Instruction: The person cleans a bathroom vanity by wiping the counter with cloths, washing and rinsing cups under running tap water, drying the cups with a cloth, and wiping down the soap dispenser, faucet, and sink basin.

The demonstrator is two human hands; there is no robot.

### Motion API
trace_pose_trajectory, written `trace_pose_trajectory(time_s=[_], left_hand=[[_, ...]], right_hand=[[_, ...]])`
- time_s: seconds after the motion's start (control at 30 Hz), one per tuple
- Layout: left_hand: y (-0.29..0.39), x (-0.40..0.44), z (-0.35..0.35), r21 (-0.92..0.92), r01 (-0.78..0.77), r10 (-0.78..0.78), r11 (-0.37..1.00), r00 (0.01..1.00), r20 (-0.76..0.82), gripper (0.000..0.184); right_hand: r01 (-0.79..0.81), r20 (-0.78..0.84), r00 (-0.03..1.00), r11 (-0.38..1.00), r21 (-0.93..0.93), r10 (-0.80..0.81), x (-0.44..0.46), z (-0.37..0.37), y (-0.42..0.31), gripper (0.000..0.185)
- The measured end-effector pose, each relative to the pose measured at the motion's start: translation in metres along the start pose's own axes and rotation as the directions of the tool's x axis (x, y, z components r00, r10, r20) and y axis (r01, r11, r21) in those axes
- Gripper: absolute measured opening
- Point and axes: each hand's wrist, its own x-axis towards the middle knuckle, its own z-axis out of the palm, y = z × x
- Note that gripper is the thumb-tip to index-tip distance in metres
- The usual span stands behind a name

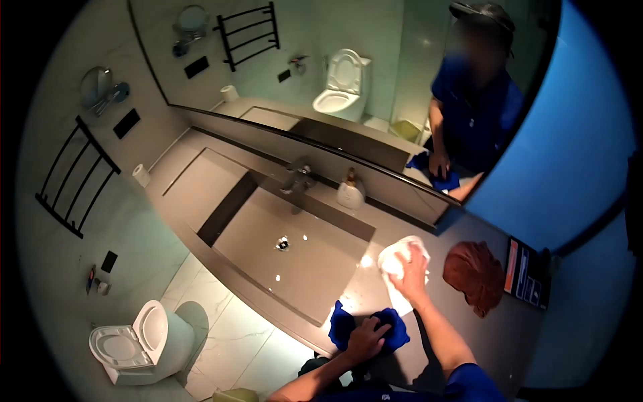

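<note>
On the grey counter right of the sink, my right hand [412, 271] presses on a white cloth [397, 295], its fingers bent over the fabric. Nearer to me, my left hand [366, 339] rests on a blue cloth [395, 329] at the counter's front edge, with fingers curled into it. A crumpled brown cloth [474, 276] lies to the right of the white one. The palms and the undersides of both cloths are hidden.
A sink [295, 251] with a faucet [298, 177] lies left of the hands, a soap bottle [351, 191] behind it. A dark printed box [527, 273] sits at the far right. A mirror [281, 80] spans the wall; a toilet [144, 342] stands lower left.
</note>
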Motion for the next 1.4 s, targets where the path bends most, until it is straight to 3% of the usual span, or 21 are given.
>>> trace_pose_trajectory(time_s=[0.07,0.1,0.17,0.23,0.3,0.33,0.43,0.5,0.53,0.57,0.6,0.67,0.7,0.73,0.9,0.93,1.03,1.13,1.2,1.3,1.4], left_hand=[[-0.017,0.024,0.009,-0.072,0.092,-0.100,0.993,0.989,-0.108,0.041],[-0.022,0.036,0.010,-0.101,0.115,-0.125,0.988,0.988,-0.093,0.039],[-0.015,0.048,-0.007,-0.217,0.058,-0.030,0.974,0.991,0.129,0.050],[-0.022,0.041,0.000,-0.296,-0.206,0.222,0.933,0.975,0.022,0.043],[-0.035,0.021,0.005,-0.452,-0.251,0.351,0.856,0.924,0.151,0.048],[-0.041,0.021,-0.022,-0.477,-0.204,0.399,0.855,0.846,0.354,0.056],[-0.107,0.031,-0.108,-0.501,-0.429,0.579,0.752,0.792,0.192,0.043],[-0.146,0.044,-0.166,-0.494,0.037,0.276,0.869,0.792,0.544,0.031],[-0.161,0.042,-0.190,-0.446,0.066,0.106,0.892,0.931,0.350,0.022],[-0.174,0.046,-0.204,-0.509,0.079,0.038,0.857,0.976,0.215,0.021],[-0.190,0.052,-0.211,-0.507,0.051,0.016,0.861,0.992,0.126,0.020],[-0.213,0.062,-0.221,-0.504,0.047,-0.034,0.863,0.999,0.034,0.019],[-0.222,0.067,-0.231,-0.493,0.075,-0.065,0.867,0.997,0.036,0.018],[-0.223,0.072,-0.250,-0.442,0.104,-0.090,0.891,0.995,0.053,0.018],[-0.269,0.046,-0.294,-0.642,0.347,-0.320,0.683,0.933,0.164,0.017],[-0.291,0.031,-0.283,-0.697,0.391,-0.361,0.601,0.911,0.199,0.016],[-0.311,0.025,-0.287,-0.705,0.450,-0.442,0.549,0.872,0.212,0.015],[-0.303,0.036,-0.309,-0.672,0.361,-0.385,0.647,0.915,0.121,0.015],[-0.315,0.032,-0.294,-0.681,0.303,-0.337,0.666,0.937,0.088,0.017],[-0.326,0.035,-0.286,-0.720,0.409,-0.453,0.560,0.879,0.147,0.019],[-0.327,0.037,-0.292,-0.754,0.430,-0.505,0.496,0.850,0.153,0.023]], right_hand=[[-0.288,-0.194,0.942,0.956,-0.051,0.273,0.034,0.020,0.007,0.059],[-0.275,-0.214,0.942,0.960,-0.058,0.257,0.045,0.020,0.008,0.059],[-0.488,0.069,0.821,0.633,0.601,0.567,0.058,0.021,0.011,0.048],[-0.236,-0.393,0.781,0.812,0.533,0.485,0.070,-0.018,-0.024,0.040],[-0.042,-0.759,0.623,0.977,0.209,0.189,0.115,-0.083,-0.084,0.044],[0.013,-0.891,0.427,0.984,0.176,0.154,0.142,-0.091,-0.090,0.048],[-0.247,-0.963,0.241,0.951,-0.184,-0.123,0.254,-0.096,-0.099,0.057],[-0.317,-0.940,0.142,0.885,-0.341,-0.311,0.335,-0.072,-0.137,0.060],[-0.282,-0.952,0.209,0.918,-0.278,-0.224,0.365,-0.050,-0.160,0.051],[-0.149,-0.895,0.269,0.903,-0.403,-0.355,0.405,-0.028,-0.182,0.040],[-0.090,-0.780,0.548,0.906,-0.414,-0.302,0.429,0.006,-0.195,0.050],[-0.086,-0.356,0.786,0.481,-0.872,-0.505,0.495,0.116,-0.196,0.048],[0.386,-0.121,0.733,0.556,-0.736,-0.669,0.500,0.103,-0.236,0.041],[0.503,-0.061,0.733,0.600,-0.622,-0.677,0.493,0.104,-0.250,0.036],[0.126,-0.349,0.760,0.650,-0.749,-0.549,0.363,0.048,-0.132,0.043],[0.036,-0.425,0.818,0.773,-0.633,-0.386,0.327,0.022,-0.113,0.042],[-0.250,-0.699,0.562,0.714,-0.654,-0.443,0.352,-0.015,-0.157,0.039],[-0.127,-0.800,0.396,0.836,-0.534,-0.451,0.466,-0.011,-0.240,0.040],[0.134,-0.773,0.435,0.882,-0.452,-0.462,0.561,0.006,-0.302,0.038],[0.428,-0.374,0.571,0.654,-0.624,-0.731,0.666,0.084,-0.355,0.039],[0.543,-0.203,0.604,0.585,-0.602,-0.770,0.646,0.141,-0.354,0.037]])
